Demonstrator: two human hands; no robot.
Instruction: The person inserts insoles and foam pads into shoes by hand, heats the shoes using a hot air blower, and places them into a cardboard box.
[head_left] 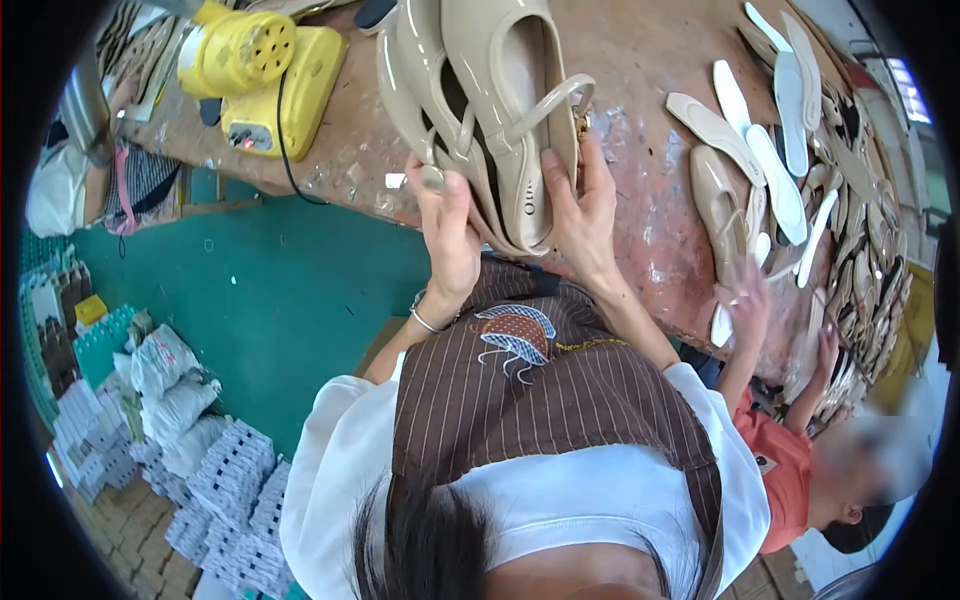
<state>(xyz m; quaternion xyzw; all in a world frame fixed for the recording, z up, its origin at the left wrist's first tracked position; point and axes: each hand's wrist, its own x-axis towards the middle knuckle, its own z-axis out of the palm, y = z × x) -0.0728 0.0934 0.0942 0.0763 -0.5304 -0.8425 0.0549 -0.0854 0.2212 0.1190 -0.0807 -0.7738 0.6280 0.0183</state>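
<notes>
Glossy beige slingback shoes [490,95] are bunched side by side between my two hands, soles down over the bench edge with their heels toward me. My left hand [449,225] grips the left side of the bunch near the heels, its thumb upright beside a strap. My right hand [585,215] is closed on the heel of the rightmost shoe, with the thumb over its insole, which carries dark lettering. A looped strap [552,105] stands up across that shoe's opening. The toes run out past the top of the view.
A yellow machine [285,90] with a black cable sits on the worn workbench [640,60] at left. White insoles [775,185], a loose beige shoe [717,205] and piled shoe parts lie at right. A co-worker in an orange shirt [777,470] reaches toward them. Stacked white bundles [235,470] stand lower left.
</notes>
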